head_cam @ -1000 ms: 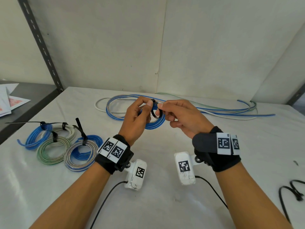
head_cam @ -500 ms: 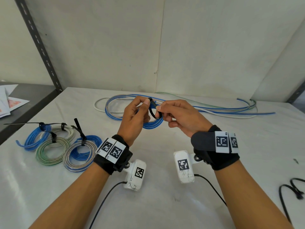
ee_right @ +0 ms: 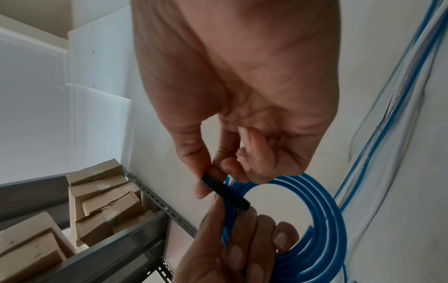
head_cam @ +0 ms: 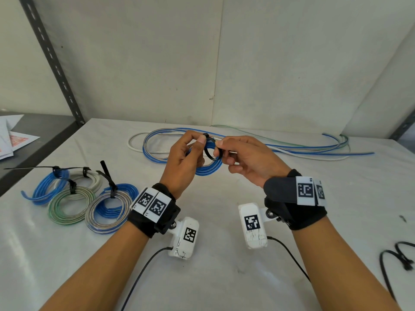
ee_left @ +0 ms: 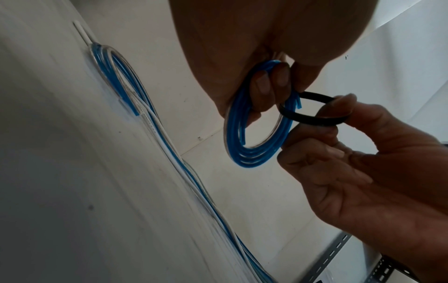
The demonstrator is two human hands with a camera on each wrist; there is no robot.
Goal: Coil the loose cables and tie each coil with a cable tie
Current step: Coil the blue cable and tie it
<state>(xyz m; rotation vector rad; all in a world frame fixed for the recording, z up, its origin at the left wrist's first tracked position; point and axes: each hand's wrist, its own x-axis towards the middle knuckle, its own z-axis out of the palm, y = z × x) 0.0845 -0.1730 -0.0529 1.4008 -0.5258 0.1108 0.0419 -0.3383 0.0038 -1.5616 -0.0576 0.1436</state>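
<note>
Head view: left hand grips blue coil; right hand pinches cable tie.

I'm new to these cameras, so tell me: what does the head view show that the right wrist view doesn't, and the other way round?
Only the head view shows the tied coils at the table's left and spare black ties at the right. Only the right wrist view shows cardboard boxes on a grey shelf. Both show the left hand holding the blue coil, the right hand pinching the black tie, and loose cables.

A white table carries tied coils (blue, green, white), loose cables and black ties.
</note>
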